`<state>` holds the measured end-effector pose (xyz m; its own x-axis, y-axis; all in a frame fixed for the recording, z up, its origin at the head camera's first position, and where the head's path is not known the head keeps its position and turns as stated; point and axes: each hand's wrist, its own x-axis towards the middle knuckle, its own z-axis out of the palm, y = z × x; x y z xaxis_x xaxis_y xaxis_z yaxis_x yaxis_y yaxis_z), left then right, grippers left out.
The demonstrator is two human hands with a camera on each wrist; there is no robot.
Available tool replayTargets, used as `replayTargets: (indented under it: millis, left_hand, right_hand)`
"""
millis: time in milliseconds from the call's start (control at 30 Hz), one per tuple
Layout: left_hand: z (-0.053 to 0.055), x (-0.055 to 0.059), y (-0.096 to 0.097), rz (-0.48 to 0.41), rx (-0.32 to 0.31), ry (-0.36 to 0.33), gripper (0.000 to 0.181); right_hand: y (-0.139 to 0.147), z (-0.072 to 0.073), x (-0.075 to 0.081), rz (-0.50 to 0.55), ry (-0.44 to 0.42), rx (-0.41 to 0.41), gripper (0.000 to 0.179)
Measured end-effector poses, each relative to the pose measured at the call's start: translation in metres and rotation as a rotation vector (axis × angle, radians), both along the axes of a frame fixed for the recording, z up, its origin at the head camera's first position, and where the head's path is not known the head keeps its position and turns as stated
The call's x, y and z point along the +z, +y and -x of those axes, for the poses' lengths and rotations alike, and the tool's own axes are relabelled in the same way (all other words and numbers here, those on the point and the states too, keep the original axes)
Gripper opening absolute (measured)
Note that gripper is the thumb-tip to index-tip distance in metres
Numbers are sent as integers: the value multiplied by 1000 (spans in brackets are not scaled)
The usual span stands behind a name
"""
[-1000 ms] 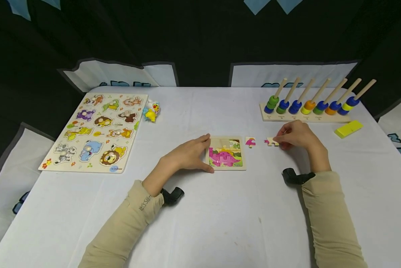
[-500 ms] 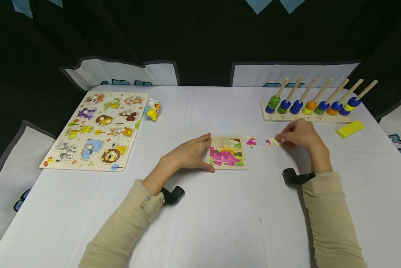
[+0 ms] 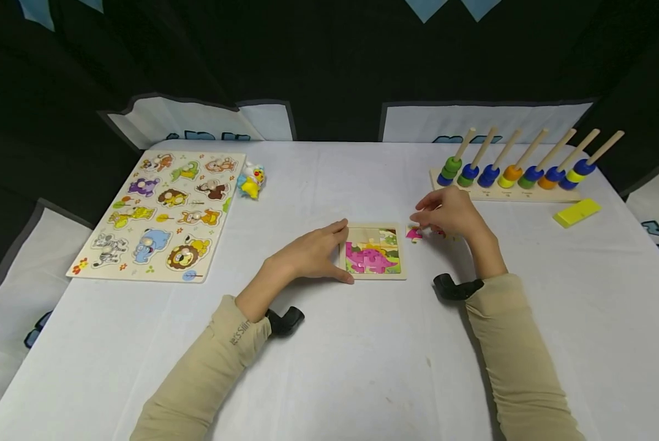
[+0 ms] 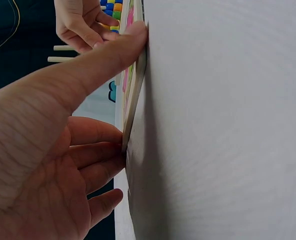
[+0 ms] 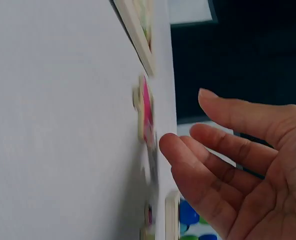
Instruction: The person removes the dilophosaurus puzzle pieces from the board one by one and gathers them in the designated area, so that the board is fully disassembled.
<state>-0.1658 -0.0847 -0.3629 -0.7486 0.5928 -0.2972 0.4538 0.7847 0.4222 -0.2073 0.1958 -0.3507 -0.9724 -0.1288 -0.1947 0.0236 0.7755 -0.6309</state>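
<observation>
From the head view, we see the right hand (image 3: 453, 211) has swung left off the farther piece (image 3: 441, 233), still lying on the tabletop (image 3: 362, 355), and now hovers at the nearer pink piece (image 3: 414, 234); both sit outside the puzzle frame (image 3: 373, 277), so we judge the dinosaur picture unfinished. Over to the left wrist: the left hand (image 4: 43, 155) braces that frame, thumb at one corner, fingers at another. At the right wrist, we catch fingers loosely curved, released, gripping nothing, just beside the nearer piece.
</observation>
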Motion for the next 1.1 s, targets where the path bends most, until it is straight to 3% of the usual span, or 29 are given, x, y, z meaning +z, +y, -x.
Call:
replayTargets:
  millis: [233, 367, 567, 1100]
  left_hand:
    - [-1, 1, 1, 0, -3, 9, 103]
    - [-2, 1, 0, -4, -5, 10, 103]
    - [-1, 0, 1, -4, 1, 0, 103]
    - [0, 0, 0, -3, -4, 11, 103]
  right_hand:
    - [-18, 1, -6, 44, -5, 159, 26]
    - [-23, 0, -9, 56, -54, 226, 21]
    - [-27, 0, -9, 21, -89, 243, 22]
    - [-35, -4, -10, -68, -7, 297, 23]
